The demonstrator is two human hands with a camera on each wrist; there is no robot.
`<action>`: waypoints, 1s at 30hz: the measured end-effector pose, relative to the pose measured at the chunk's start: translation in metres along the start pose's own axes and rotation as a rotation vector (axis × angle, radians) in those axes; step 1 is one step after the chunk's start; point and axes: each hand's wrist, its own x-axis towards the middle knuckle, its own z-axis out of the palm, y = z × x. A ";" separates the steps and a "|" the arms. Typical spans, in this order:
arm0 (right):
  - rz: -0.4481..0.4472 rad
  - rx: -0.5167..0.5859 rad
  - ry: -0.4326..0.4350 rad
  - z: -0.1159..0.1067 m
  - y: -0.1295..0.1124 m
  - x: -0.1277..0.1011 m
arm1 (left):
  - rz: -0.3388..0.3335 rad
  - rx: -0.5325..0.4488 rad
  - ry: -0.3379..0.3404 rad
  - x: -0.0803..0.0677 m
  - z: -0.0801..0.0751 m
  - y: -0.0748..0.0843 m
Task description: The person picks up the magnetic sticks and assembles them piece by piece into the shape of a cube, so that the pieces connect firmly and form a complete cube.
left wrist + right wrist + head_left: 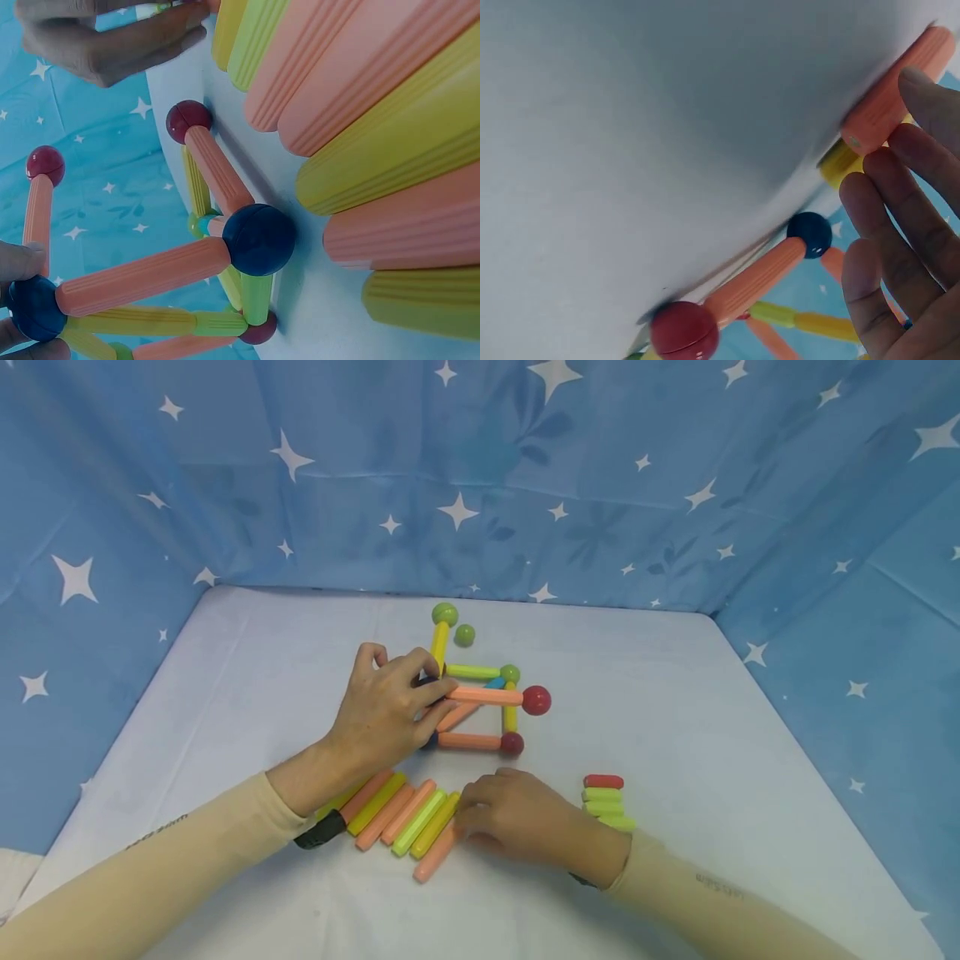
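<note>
A toy frame of ribbed sticks and balls stands mid-table. My left hand (pixel 386 702) grips the dark blue ball (pixel 37 309) at its raised corner. From that ball an orange stick (pixel 487 696) reaches right to a red ball (pixel 536 700), and another orange stick (pixel 142 276) slopes down to a lower dark blue ball (pixel 259 238). A yellow stick (pixel 439 643) ends in a green ball (pixel 445 614). At the front, my right hand (pixel 517 818) pinches the rightmost loose orange stick (pixel 900 90) of a row between thumb and fingers.
Several loose sticks (pixel 418 821), orange, yellow and lime, lie side by side in front of the frame. To the right is a short red stick (pixel 603 781) beside several lime ones (pixel 602 807). A small green ball (pixel 465 635) sits behind the frame. Blue star-patterned curtain (pixel 480 527) surrounds the white table (pixel 712 735).
</note>
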 end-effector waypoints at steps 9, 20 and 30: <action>0.035 -0.034 -0.110 -0.006 -0.016 0.000 | -0.003 0.003 -0.004 -0.001 -0.001 -0.001; 0.517 0.233 -0.185 -0.031 0.025 -0.032 | 0.002 -0.003 0.006 0.000 -0.001 -0.002; 0.699 0.430 0.134 -0.038 0.068 -0.045 | -0.001 -0.004 0.005 -0.003 0.000 -0.002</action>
